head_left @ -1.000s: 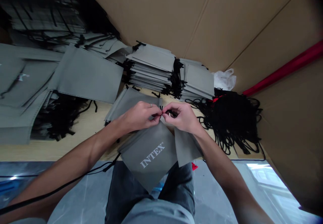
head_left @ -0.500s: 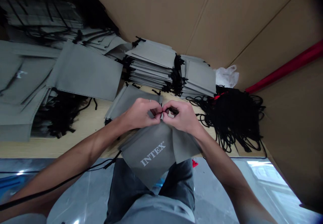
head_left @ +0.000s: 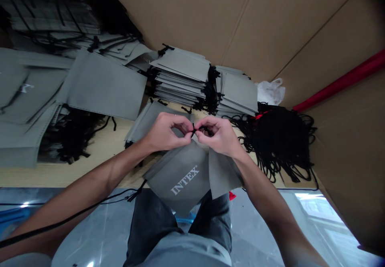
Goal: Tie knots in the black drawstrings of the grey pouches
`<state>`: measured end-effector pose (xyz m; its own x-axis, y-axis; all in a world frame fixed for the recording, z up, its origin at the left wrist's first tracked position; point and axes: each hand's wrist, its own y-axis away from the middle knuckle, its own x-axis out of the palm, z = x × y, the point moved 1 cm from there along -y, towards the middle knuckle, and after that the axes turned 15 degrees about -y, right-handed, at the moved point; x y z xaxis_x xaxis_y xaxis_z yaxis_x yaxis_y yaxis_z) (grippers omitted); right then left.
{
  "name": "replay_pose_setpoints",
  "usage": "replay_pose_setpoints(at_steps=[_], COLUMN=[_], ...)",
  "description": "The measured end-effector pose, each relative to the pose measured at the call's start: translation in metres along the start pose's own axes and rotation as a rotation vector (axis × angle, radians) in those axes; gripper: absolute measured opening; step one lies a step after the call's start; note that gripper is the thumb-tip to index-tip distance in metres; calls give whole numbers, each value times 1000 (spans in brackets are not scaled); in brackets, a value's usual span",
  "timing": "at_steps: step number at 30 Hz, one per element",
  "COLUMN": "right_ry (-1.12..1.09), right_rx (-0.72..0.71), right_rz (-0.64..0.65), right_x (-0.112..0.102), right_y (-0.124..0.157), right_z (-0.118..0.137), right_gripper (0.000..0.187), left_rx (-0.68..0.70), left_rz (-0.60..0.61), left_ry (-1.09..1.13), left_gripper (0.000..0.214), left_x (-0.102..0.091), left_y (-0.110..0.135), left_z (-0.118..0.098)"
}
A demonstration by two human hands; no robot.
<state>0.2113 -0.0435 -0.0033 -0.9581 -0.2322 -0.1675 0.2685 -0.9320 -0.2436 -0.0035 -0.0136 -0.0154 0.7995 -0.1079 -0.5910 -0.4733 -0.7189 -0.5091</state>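
Observation:
Both hands meet above the front of the table, pinching a short black drawstring cord [head_left: 193, 130] that looks knotted between their fingertips. My left hand [head_left: 171, 131] grips it from the left between thumb and forefinger. From the other side my right hand [head_left: 217, 135] pinches it, the other fingers curled. Just below them a grey drawstring bag [head_left: 177, 194] printed INTEX hangs over the table edge above my lap. A grey flap [head_left: 224, 174] hangs at its right, under my right wrist. Behind my left hand lies another grey bag [head_left: 159, 112].
Two stacks of grey bags [head_left: 182, 64] [head_left: 239, 88] stand at the back. More grey bags [head_left: 105, 82] pile up at left. At right lie a heap of black cords [head_left: 279, 138] and a white plastic bag [head_left: 270, 91]. Cardboard walls [head_left: 204, 18] enclose the back and right.
The black cord now shows more clearly between my fingertips as a small knot. Both hands have shifted slightly, and the printed bag has swung a little to the right.

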Motion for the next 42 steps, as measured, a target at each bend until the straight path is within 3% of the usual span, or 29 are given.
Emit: replay_pose_setpoints(at_steps=[7,11,18,24,30,34,42], right_ry=[241,323,171,-29,100,146,-173], right_rx=[-81,-166,-112,-37,-69,-138,-17], right_rz=[-2,-29,-75,-67,-73,-96,-45], right_x=[1,7,6,-1,5,9,5], right_y=[3,4,4,0,4,6,-3], right_z=[-2,1,-4,-12,-6,-2,-5], right_gripper=[12,12,13,14,13,14,14], left_rx=[441,545,439,530,513,398,66], left_rz=[-25,-64,-203,-239,-171,-190,-75], left_ry=[-478,-655,-517,-514,-547,-400,68], left_gripper=[11,11,7,7,7,9,10], left_x=[1,4,3,2,1,-3,-6], left_y=[3,5,5,4,4,1,-2], left_z=[10,11,8,8,4,-4,-6])
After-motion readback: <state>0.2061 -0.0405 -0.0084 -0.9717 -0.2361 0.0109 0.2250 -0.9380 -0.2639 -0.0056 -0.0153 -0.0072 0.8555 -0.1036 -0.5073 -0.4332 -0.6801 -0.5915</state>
